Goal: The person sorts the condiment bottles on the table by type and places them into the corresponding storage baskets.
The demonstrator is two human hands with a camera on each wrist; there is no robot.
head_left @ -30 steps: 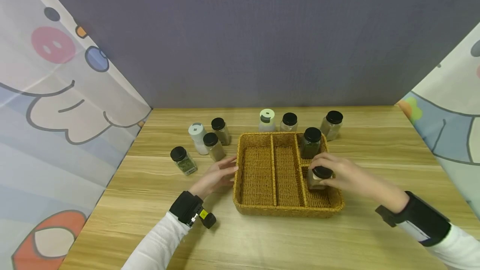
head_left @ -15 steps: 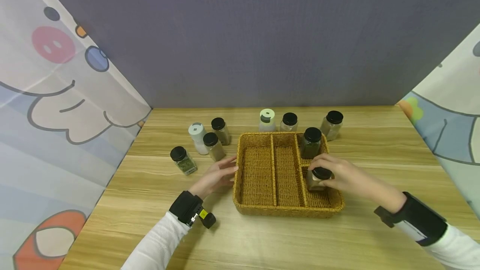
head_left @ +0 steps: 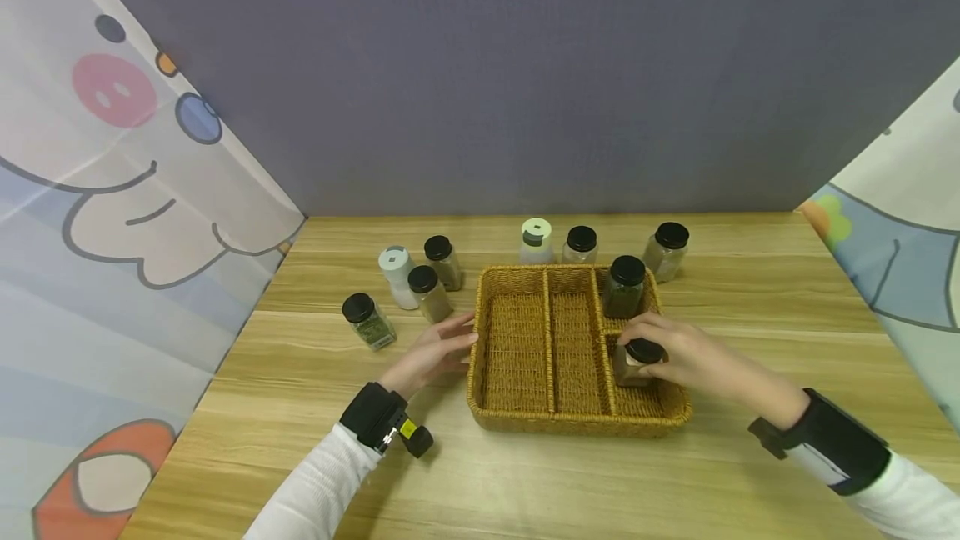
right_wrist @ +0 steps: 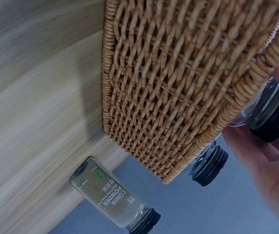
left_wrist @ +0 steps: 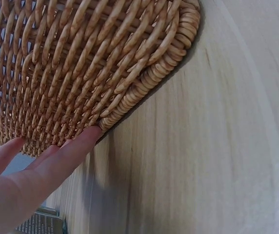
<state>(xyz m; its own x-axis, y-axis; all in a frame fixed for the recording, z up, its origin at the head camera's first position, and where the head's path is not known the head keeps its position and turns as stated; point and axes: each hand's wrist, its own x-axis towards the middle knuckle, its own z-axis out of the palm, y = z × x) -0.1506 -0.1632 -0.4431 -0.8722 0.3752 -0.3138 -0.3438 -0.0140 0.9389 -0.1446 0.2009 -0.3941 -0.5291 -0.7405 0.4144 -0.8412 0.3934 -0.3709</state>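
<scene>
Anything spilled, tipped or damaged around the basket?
Nothing stands out: the wicker basket looks intact, the cumin powder jar behind it stands upright and capped, the right hand holds a black-lidded jar inside, and no spill shows.

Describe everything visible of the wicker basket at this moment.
The wicker basket looks woven from golden-brown strands, with a thick wrapped rim. Dividers make four compartments: two long ones at left and middle, their woven bottoms showing, and two short ones at right. It sits upright on the wood-grain table. A black-lidded jar with green contents stands in the back right compartment; the right hand grips a second black-lidded jar within the front right one. The left hand touches the left outer wall.
</scene>
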